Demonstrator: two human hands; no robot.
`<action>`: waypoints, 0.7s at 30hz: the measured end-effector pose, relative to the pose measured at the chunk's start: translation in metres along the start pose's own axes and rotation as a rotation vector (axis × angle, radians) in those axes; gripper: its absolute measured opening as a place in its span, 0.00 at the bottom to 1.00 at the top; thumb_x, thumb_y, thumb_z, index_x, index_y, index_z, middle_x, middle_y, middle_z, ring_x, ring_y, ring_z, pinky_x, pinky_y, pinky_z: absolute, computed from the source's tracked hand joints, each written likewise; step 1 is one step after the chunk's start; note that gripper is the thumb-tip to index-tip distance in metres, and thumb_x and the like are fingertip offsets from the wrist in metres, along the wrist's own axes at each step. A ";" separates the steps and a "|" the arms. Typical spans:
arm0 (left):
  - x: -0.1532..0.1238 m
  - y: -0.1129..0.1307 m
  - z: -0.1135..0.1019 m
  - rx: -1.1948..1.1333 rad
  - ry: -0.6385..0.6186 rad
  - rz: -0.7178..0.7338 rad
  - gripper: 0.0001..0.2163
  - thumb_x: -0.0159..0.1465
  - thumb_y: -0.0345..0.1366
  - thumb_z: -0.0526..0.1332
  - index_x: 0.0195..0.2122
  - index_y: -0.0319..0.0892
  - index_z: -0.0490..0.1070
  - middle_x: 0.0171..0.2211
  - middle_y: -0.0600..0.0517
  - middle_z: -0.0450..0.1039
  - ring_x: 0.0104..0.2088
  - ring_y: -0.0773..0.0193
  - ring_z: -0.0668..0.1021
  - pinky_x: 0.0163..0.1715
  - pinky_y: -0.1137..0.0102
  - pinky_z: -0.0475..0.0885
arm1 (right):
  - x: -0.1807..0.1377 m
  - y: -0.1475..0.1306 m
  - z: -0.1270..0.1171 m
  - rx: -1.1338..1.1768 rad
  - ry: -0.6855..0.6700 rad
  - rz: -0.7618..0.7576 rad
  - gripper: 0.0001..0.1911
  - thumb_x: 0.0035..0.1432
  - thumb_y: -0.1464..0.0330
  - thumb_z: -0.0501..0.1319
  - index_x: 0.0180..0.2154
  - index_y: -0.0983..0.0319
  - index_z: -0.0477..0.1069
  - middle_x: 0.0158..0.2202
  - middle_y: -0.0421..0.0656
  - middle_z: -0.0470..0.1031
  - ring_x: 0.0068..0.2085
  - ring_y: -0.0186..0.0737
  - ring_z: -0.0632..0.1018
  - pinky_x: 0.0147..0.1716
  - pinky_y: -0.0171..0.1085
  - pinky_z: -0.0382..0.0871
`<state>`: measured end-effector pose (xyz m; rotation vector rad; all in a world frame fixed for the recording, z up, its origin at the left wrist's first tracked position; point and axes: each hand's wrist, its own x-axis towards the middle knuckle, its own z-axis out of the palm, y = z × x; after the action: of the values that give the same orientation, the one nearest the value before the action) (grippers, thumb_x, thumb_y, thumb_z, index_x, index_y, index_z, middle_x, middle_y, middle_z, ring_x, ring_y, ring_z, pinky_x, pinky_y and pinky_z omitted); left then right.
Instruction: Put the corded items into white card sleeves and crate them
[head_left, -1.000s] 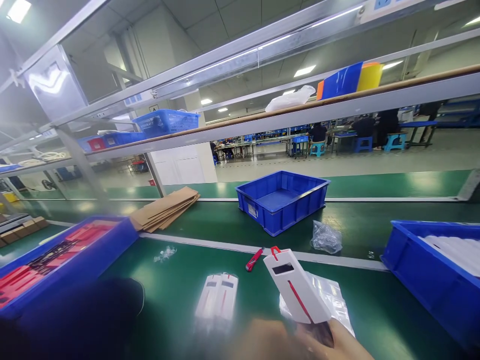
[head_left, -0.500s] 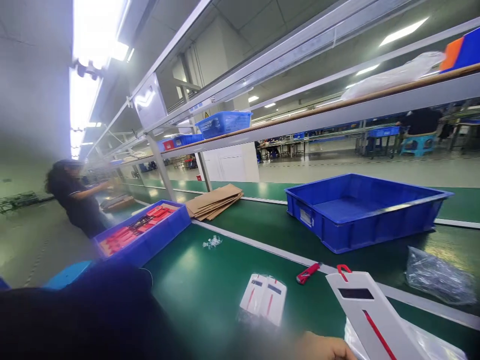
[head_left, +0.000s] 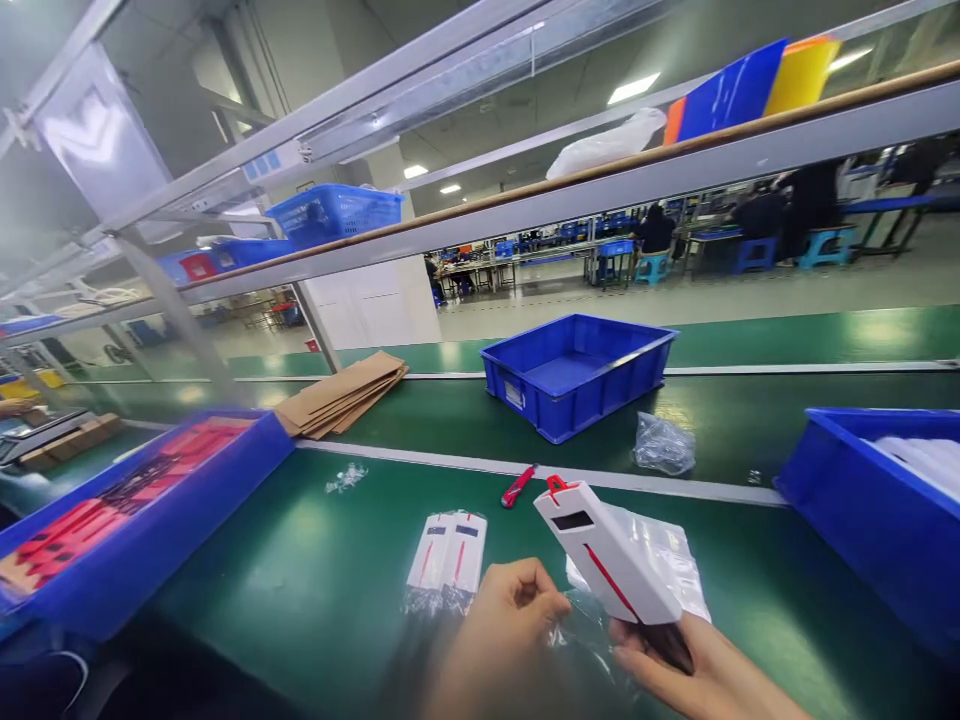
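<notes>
My right hand (head_left: 675, 655) grips the lower end of a white device (head_left: 600, 555) with a dark window, a red stripe and a red loop on top. Close by on its left, my left hand (head_left: 510, 615) is closed in a pinch on the edge of a clear plastic bag (head_left: 589, 630). Behind the white device lie flat clear bags (head_left: 667, 550). Two similar white devices (head_left: 446, 550) in clear wrapping rest side by side to the left of my left hand. A red cutter knife (head_left: 517, 487) lies beyond my hands.
A blue bin (head_left: 517, 395) stands across the bench, with crumpled plastic (head_left: 664, 445) beside it. At left are a blue bin (head_left: 202, 515) of red parts, cardboard sheets (head_left: 345, 395) and plastic scraps (head_left: 347, 478). Another blue bin (head_left: 847, 530) holds white items at right. A shelf (head_left: 480, 220) runs overhead.
My view has swung right, bringing the right-hand bin into sight and leaving the co-worker mostly out. Both hands now show, my left one beside the white device.
</notes>
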<state>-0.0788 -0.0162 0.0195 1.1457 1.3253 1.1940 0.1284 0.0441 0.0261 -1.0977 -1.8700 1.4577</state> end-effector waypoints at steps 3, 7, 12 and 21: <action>-0.001 0.000 0.007 0.032 -0.031 -0.017 0.21 0.58 0.54 0.66 0.26 0.40 0.68 0.20 0.58 0.63 0.21 0.71 0.65 0.23 0.75 0.58 | 0.002 0.007 -0.001 -0.051 -0.061 -0.007 0.15 0.53 0.57 0.65 0.36 0.61 0.77 0.34 0.43 0.80 0.44 0.52 0.81 0.43 0.37 0.76; -0.002 0.000 0.018 0.050 -0.098 -0.048 0.19 0.59 0.52 0.66 0.24 0.40 0.69 0.20 0.58 0.63 0.22 0.70 0.65 0.24 0.74 0.57 | 0.004 0.006 0.000 -0.054 0.001 -0.007 0.16 0.54 0.57 0.63 0.38 0.63 0.76 0.35 0.43 0.80 0.39 0.47 0.80 0.38 0.35 0.74; 0.003 0.004 0.028 0.023 -0.126 -0.013 0.15 0.55 0.47 0.70 0.27 0.39 0.71 0.23 0.57 0.66 0.26 0.69 0.66 0.27 0.75 0.59 | 0.002 -0.009 -0.001 -0.043 -0.050 -0.012 0.16 0.59 0.55 0.61 0.34 0.62 0.73 0.32 0.41 0.76 0.36 0.44 0.77 0.33 0.33 0.69; 0.021 0.004 0.017 0.016 -0.141 0.018 0.16 0.59 0.46 0.68 0.26 0.40 0.67 0.19 0.59 0.61 0.21 0.72 0.62 0.24 0.75 0.56 | -0.035 0.015 -0.060 -0.317 -0.098 0.087 0.21 0.64 0.49 0.56 0.31 0.57 0.75 0.34 0.41 0.78 0.36 0.45 0.77 0.34 0.35 0.69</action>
<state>-0.0632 0.0065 0.0215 1.2323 1.2225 1.0967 0.1993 0.0482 0.0313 -1.2858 -2.2025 1.3111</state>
